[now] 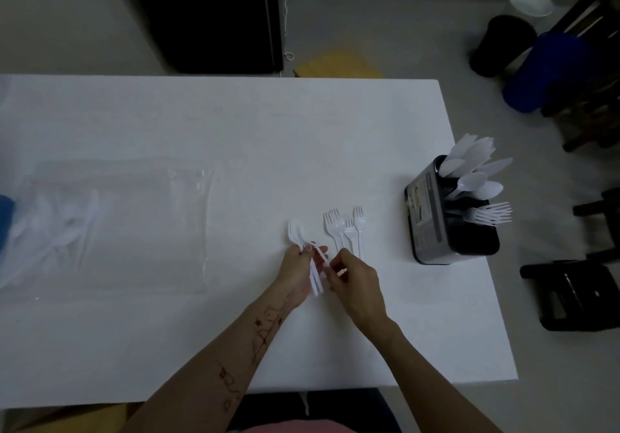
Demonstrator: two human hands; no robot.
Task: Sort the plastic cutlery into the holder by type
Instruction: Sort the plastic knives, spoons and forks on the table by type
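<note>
On table (235, 130): three forks (349, 229), one holder (449, 218).

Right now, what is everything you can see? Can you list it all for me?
table: one, white, fills the middle of the view
forks on the table: about three, white, lying side by side just beyond the right hand
cutlery holder: one, dark with a grey side, near the table's right edge
knives in the holder: several, white, far compartment
spoons in the holder: several, white, middle compartment
forks in the holder: several, white, next compartment; the nearest compartment looks empty
clear plastic bag: one, see-through, left side of the table, white cutlery inside
bins: black, white and blue, on the floor at upper right
left hand: holds a bunch of white cutlery
right hand: pinches one white handle
</note>
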